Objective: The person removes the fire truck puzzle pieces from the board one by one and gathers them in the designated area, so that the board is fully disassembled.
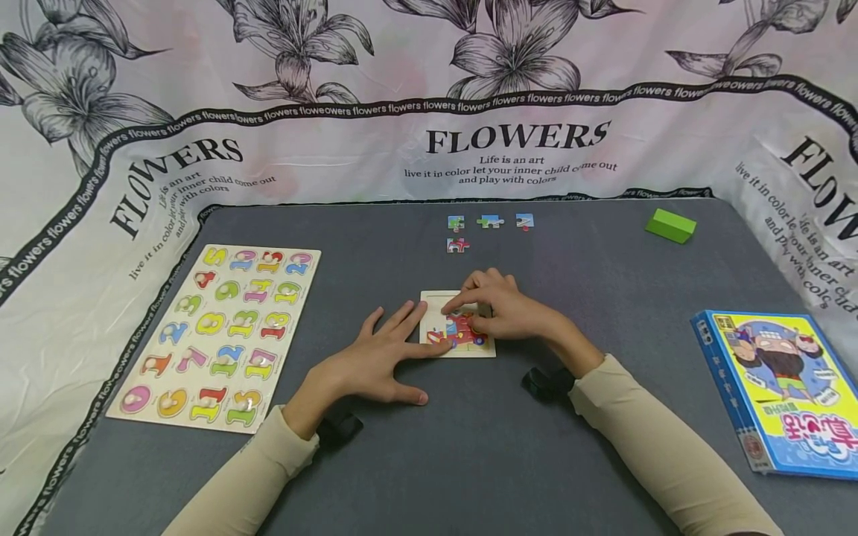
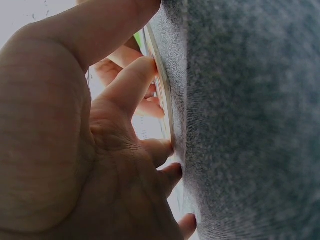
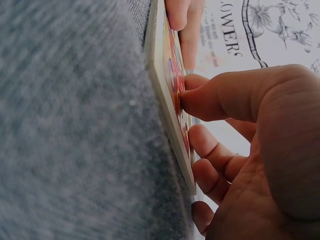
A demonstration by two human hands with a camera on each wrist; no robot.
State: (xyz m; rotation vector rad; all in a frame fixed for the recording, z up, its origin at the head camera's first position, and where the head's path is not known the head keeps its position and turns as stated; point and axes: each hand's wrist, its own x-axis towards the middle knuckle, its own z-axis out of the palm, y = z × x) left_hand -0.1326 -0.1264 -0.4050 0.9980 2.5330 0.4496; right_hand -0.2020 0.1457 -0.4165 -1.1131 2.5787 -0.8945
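Observation:
A small jigsaw puzzle (image 1: 480, 351) in a pale wooden frame lies flat on the grey table, showing a red vehicle. My left hand (image 1: 375, 359) is spread, palm down, at its left side. Its fingertips (image 2: 148, 65) rest on the frame's edge and lower left part. Over the upper right of the puzzle is my right hand (image 1: 503, 307), its thumb and index finger pinching at a red puzzle piece (image 1: 461, 320) on the board. The fingers partly hide that piece. In the right wrist view, the thumb (image 3: 192, 102) touches the printed surface of the board.
Several loose puzzle pieces (image 1: 491, 222) lie beyond the frame. A number board (image 1: 194, 350) is at left. At right are a green block (image 1: 671, 225) and a blue and yellow box (image 1: 784, 394). A flower-printed cloth (image 1: 375, 149) hangs behind the table.

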